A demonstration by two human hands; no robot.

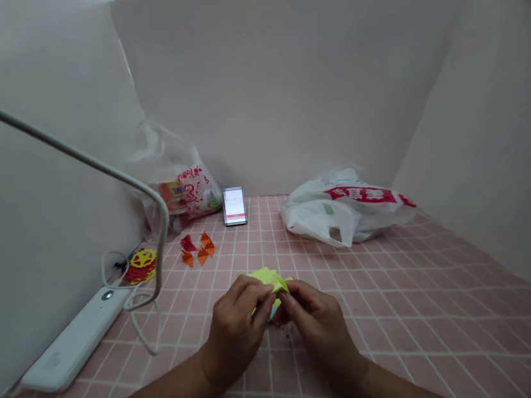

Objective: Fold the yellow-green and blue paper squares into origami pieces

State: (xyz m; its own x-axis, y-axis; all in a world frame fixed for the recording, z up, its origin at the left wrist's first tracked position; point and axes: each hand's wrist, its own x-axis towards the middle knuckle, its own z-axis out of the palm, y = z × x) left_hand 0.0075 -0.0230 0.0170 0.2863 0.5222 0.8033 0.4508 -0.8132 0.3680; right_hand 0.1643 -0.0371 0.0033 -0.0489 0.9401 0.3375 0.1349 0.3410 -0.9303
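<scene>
A piece of folded yellow-green paper (266, 276) is held between both hands above the pink tiled surface. My left hand (239, 318) pinches its left side, thumb toward me. On the right edge, the fingertips and thumb of my right hand (320, 321) close on a folded corner. A bit of light blue shows beneath the paper, partly covered by the fingers. Farther off to the left lie several small folded orange paper pieces (203, 254) and a red one (188, 243).
A white plastic bag (315, 209) lies at the back right; another bag (201, 191) stands back left beside an upright phone (234, 207). At left are a white power bank-like device (77, 341), yellow and red cutouts (142, 260) and a grey curved cable arm (97, 165). White walls surround the surface.
</scene>
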